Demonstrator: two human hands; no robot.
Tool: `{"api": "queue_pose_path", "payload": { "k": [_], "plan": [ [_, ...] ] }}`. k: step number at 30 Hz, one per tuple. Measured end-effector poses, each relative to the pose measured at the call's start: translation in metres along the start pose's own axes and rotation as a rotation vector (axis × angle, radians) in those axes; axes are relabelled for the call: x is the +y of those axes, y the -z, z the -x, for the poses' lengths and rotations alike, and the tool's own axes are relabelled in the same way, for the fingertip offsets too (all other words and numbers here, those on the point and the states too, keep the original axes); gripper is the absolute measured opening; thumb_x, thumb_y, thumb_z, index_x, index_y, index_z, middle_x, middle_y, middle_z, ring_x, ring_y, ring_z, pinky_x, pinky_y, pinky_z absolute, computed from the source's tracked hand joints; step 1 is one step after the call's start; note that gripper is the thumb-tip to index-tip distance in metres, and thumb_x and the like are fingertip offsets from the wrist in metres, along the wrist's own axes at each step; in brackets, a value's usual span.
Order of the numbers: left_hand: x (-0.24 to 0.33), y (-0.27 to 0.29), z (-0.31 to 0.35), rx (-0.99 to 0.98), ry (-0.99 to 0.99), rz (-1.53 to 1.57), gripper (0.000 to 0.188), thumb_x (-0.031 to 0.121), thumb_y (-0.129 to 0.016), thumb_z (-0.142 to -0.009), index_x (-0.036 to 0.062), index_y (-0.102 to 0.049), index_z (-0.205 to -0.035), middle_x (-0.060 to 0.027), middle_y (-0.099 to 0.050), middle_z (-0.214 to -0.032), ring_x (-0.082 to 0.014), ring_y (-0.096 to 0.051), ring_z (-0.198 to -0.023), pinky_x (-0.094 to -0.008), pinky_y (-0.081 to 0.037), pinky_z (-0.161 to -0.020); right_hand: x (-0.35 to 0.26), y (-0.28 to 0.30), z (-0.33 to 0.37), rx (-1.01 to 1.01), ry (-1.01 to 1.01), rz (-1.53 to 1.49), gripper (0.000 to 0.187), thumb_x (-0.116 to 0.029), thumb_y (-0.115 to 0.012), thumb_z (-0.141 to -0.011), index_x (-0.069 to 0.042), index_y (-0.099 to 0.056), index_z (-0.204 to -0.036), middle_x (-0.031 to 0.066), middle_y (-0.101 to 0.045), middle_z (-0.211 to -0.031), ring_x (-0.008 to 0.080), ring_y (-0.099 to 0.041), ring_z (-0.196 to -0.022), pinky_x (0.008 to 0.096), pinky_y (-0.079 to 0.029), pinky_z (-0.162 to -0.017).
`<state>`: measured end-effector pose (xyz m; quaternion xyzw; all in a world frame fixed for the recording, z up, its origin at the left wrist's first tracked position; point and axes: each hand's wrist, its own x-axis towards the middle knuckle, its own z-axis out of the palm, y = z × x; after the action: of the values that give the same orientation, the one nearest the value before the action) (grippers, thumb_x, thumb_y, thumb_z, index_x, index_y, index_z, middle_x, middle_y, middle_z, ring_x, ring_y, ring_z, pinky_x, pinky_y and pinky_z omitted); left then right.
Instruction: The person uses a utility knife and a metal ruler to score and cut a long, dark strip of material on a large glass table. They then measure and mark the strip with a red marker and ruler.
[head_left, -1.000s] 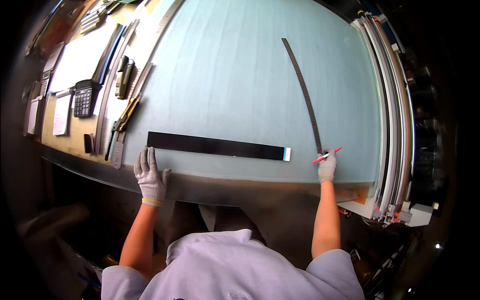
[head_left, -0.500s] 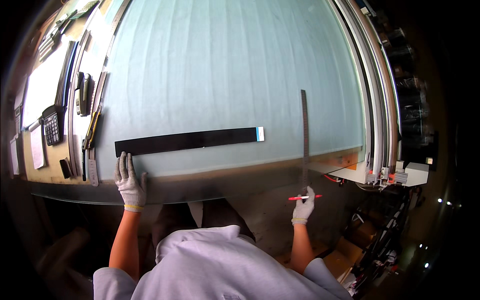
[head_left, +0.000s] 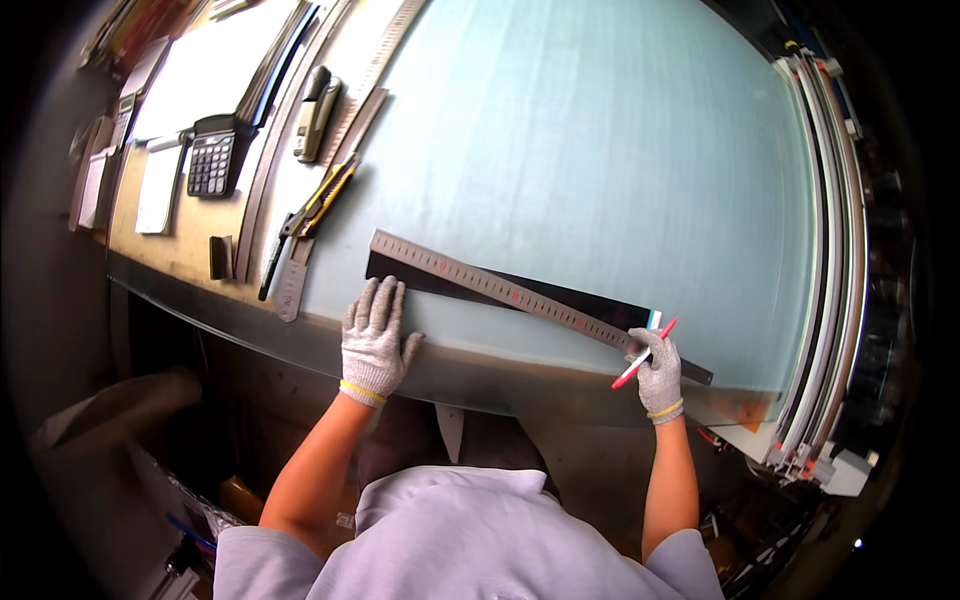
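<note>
A long black strip (head_left: 410, 278) with a blue-and-white right end lies on the glassy pale blue table top. My left hand (head_left: 374, 345), in a whitish knit glove, is open and flat, fingertips at the strip's left near edge. Across the strip slants a steel ruler (head_left: 480, 284), its left end on the far side and its right end toward me. My right hand (head_left: 659, 375), gloved too, is closed on the ruler near its right end. That same hand also keeps a red-and-white pen (head_left: 627, 379) between its fingers.
To the left are a yellow-black cutter knife (head_left: 328, 197), a stapler (head_left: 317, 117), a calculator (head_left: 212, 163), a notepad (head_left: 158, 188) and more metal rulers (head_left: 290, 288). Metal rails (head_left: 832, 250) run along the table's right side. The table's front edge (head_left: 470, 398) is close to my body.
My right hand has brought the ruler from upright at the right to a slant over the strip, pen still in hand. My left hand stays at the strip's left end. The view has turned.
</note>
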<state>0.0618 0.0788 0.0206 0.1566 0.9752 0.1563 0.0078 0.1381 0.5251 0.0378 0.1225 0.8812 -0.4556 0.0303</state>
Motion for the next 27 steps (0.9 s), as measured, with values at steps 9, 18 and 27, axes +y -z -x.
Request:
{"api": "queue_pose_path", "payload": {
  "k": [9, 18, 27],
  "plan": [
    [-0.005, -0.002, 0.0, 0.021, -0.004, 0.076, 0.082, 0.03, -0.078, -0.083, 0.0026, -0.046, -0.154, -0.0181, -0.043, -0.159, -0.0394, -0.037, -0.15, -0.0524, -0.03, -0.121, 0.005, -0.007, -0.039, 0.017, 0.108, 0.289, 0.049, 0.015, -0.071, -0.072, -0.008, -0.072, -0.115, 0.0108, -0.063, -0.116, 0.0298, -0.06, -0.107, 0.0406, -0.053, -0.092],
    [-0.006, 0.001, -0.003, -0.05, 0.036, 0.086, 0.084, 0.033, -0.077, -0.086, 0.0043, -0.042, -0.156, -0.0199, -0.037, -0.164, -0.039, -0.036, -0.151, -0.0515, -0.031, -0.121, 0.013, -0.01, -0.042, 0.028, 0.109, 0.271, 0.046, 0.014, -0.073, -0.071, -0.006, -0.07, -0.113, 0.0123, -0.06, -0.114, 0.0307, -0.06, -0.108, 0.041, -0.051, -0.094],
    [-0.008, 0.0, -0.002, -0.064, 0.033, 0.081, 0.085, 0.032, -0.077, -0.085, 0.0036, -0.041, -0.157, -0.0202, -0.036, -0.165, -0.0393, -0.035, -0.152, -0.0517, -0.031, -0.12, 0.016, -0.012, -0.04, 0.052, 0.12, 0.336, 0.044, 0.006, -0.077, -0.073, -0.008, -0.072, -0.114, 0.013, -0.061, -0.117, 0.0333, -0.058, -0.114, 0.0434, -0.048, -0.099]
  ]
}}
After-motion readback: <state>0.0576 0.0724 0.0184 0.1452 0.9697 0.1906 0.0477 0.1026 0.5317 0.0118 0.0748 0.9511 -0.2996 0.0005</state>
